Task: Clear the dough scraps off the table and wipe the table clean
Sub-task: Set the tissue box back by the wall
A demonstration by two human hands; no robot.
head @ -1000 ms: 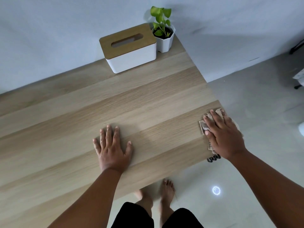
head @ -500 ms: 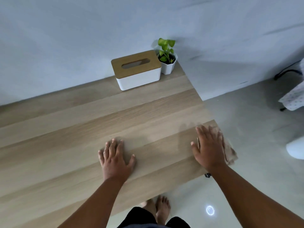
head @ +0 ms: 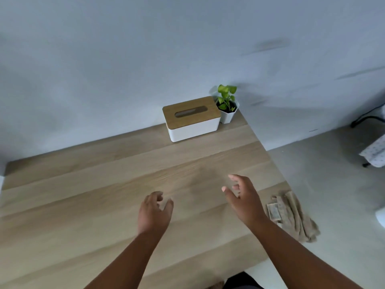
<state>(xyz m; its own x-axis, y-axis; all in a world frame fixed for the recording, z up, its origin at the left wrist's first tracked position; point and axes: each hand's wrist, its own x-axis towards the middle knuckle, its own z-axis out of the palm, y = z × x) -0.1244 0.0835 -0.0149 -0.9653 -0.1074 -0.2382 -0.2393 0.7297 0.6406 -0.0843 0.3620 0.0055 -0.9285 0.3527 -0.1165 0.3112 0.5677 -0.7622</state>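
The light wooden table (head: 104, 205) fills the lower left of the head view, and I see no dough scraps on it. A beige cloth (head: 291, 215) lies crumpled on the table's right edge and hangs partly over it. My right hand (head: 243, 197) hovers above the table to the left of the cloth, fingers loosely curled, holding nothing. My left hand (head: 154, 211) is raised above the table's middle, fingers relaxed and empty. Neither hand touches the cloth or the table.
A white tissue box with a wooden lid (head: 191, 118) stands at the far right corner by the wall, next to a small potted plant (head: 227, 105). The table's right edge drops to a pale floor (head: 333, 184). A stand with patterned fabric (head: 375, 153) is at far right.
My right hand let go of the cloth and moved left off it. My left hand lifted from the table. The camera view tilted upward, showing more wall.
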